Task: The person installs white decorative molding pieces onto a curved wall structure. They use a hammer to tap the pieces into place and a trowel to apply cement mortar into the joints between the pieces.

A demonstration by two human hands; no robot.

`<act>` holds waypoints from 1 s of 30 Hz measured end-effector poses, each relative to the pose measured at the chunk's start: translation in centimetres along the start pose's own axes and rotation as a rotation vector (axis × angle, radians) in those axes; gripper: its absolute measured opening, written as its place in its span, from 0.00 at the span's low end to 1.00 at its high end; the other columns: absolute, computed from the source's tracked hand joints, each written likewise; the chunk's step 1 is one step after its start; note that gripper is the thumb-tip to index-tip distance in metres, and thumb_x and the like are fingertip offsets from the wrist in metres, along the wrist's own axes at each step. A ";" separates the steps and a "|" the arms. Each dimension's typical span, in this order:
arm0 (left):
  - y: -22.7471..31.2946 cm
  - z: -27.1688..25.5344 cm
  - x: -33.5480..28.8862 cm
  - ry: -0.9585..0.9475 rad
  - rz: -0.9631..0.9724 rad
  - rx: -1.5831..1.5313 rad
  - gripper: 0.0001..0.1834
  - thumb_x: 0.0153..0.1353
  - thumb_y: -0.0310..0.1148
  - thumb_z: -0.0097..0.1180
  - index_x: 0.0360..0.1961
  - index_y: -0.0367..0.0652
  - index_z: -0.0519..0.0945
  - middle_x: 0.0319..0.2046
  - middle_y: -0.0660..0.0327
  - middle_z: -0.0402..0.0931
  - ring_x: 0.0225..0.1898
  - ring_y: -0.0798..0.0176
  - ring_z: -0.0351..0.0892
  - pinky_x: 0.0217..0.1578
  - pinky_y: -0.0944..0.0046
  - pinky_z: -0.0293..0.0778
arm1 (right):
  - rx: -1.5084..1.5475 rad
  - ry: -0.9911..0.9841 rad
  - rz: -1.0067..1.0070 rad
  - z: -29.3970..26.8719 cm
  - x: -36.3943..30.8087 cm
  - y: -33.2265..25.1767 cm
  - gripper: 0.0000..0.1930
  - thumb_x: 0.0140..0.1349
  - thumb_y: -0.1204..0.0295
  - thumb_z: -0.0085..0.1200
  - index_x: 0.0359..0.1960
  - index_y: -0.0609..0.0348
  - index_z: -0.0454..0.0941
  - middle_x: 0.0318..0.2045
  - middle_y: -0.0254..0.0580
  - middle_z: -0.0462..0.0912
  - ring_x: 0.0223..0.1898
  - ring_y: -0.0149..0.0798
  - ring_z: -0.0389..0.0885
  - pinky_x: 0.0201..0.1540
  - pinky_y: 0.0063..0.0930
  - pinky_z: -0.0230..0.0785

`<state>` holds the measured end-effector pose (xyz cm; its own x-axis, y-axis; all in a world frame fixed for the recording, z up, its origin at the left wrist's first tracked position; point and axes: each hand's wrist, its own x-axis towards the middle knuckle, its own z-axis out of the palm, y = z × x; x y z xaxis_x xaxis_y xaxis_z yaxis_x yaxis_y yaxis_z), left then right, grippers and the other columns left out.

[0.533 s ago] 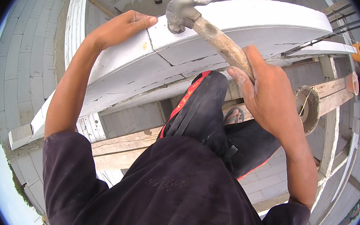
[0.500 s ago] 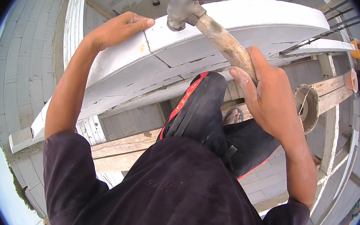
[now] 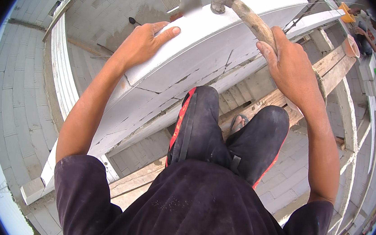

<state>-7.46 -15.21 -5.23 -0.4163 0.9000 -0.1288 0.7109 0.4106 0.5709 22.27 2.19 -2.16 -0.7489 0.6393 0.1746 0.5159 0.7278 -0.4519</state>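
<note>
A curved wall of white blocks runs across in front of my knees, with a thin joint line to the left. My left hand lies on its upper face, right of that joint. Its thumb stretches out apart from the index finger, and the other fingers pass over the far edge, partly hidden. In my right hand is the wooden handle of a claw hammer. The metal head is over the block's top, at the upper edge of the view; whether it touches cannot be told.
Wooden planks run under and beside my legs, with an orange bucket at their far right end. Another person is at the upper right, near a yellow container. Lower block walls and a concrete frame surround me.
My left hand has shifted right along the block, past the joint. The hammer has moved up and slightly right in the view, still in my right hand. My view has turned.
</note>
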 end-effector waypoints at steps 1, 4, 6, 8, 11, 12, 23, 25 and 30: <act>0.0 0.0 -0.1 -0.002 -0.029 0.010 0.48 0.73 0.70 0.49 0.64 0.27 0.81 0.47 0.33 0.86 0.48 0.40 0.91 0.57 0.48 0.81 | -0.069 -0.082 0.042 0.4 0.1 0.4 0.21 0.79 0.57 0.54 0.55 0.66 0.76 0.25 0.55 0.76 0.27 0.51 0.74 0.37 0.45 0.69; -0.9 -0.1 -0.2 -0.006 -0.048 0.010 0.50 0.71 0.71 0.51 0.64 0.26 0.80 0.47 0.32 0.86 0.48 0.42 0.91 0.56 0.49 0.81 | 0.090 -0.079 0.042 -0.5 -0.1 0.7 0.17 0.78 0.60 0.54 0.46 0.66 0.73 0.24 0.60 0.80 0.32 0.64 0.82 0.40 0.55 0.70; -1.2 -0.2 0.2 -0.015 -0.077 -0.009 0.50 0.70 0.72 0.52 0.65 0.26 0.80 0.48 0.32 0.86 0.48 0.43 0.91 0.56 0.49 0.81 | 0.141 -0.005 0.037 -1.7 -0.1 1.5 0.20 0.77 0.57 0.54 0.48 0.66 0.74 0.24 0.59 0.80 0.32 0.63 0.81 0.41 0.54 0.71; 0.2 -0.1 1.8 -0.049 0.041 -0.004 0.50 0.71 0.72 0.52 0.66 0.28 0.80 0.49 0.32 0.86 0.49 0.43 0.91 0.56 0.49 0.81 | 0.168 0.092 0.020 -4.0 0.6 2.6 0.21 0.77 0.55 0.55 0.49 0.66 0.75 0.25 0.59 0.81 0.32 0.63 0.81 0.41 0.54 0.71; 4.2 1.1 6.5 -0.058 0.157 0.002 0.47 0.72 0.70 0.50 0.67 0.31 0.79 0.49 0.33 0.86 0.49 0.43 0.90 0.57 0.48 0.81 | 0.173 0.106 0.155 -8.1 3.6 6.0 0.22 0.78 0.53 0.53 0.52 0.64 0.77 0.27 0.55 0.81 0.29 0.56 0.80 0.39 0.50 0.73; 6.0 1.9 8.8 -0.053 0.181 0.005 0.46 0.73 0.69 0.49 0.67 0.32 0.79 0.49 0.33 0.86 0.50 0.42 0.90 0.57 0.48 0.81 | 0.164 0.121 0.166 -9.1 4.2 6.8 0.23 0.79 0.53 0.52 0.53 0.64 0.77 0.26 0.52 0.80 0.27 0.52 0.78 0.38 0.50 0.74; 11.5 7.9 15.8 0.191 0.296 0.242 0.41 0.75 0.63 0.48 0.68 0.34 0.77 0.46 0.35 0.87 0.52 0.36 0.88 0.55 0.40 0.81 | -0.295 0.373 -0.008 -6.9 10.0 18.7 0.25 0.78 0.51 0.52 0.55 0.66 0.77 0.33 0.63 0.86 0.39 0.63 0.87 0.46 0.58 0.76; 11.2 7.5 15.3 0.178 0.258 0.231 0.42 0.74 0.64 0.49 0.67 0.34 0.78 0.46 0.35 0.87 0.52 0.35 0.88 0.55 0.40 0.81 | -0.295 0.127 0.181 -6.1 10.3 18.2 0.26 0.78 0.51 0.52 0.57 0.67 0.76 0.36 0.67 0.87 0.44 0.67 0.87 0.50 0.61 0.76; 11.1 6.9 15.0 0.190 0.241 0.281 0.43 0.73 0.66 0.49 0.67 0.33 0.78 0.46 0.35 0.87 0.52 0.35 0.88 0.55 0.40 0.81 | -0.322 0.218 0.124 -5.3 9.7 17.5 0.24 0.78 0.54 0.53 0.55 0.67 0.76 0.34 0.64 0.86 0.40 0.62 0.88 0.47 0.55 0.77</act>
<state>-1.91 3.87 -6.38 -0.2978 0.9431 0.1482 0.9169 0.2393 0.3195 26.22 22.42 -3.73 -0.5852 0.7394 0.3330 0.7265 0.6605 -0.1897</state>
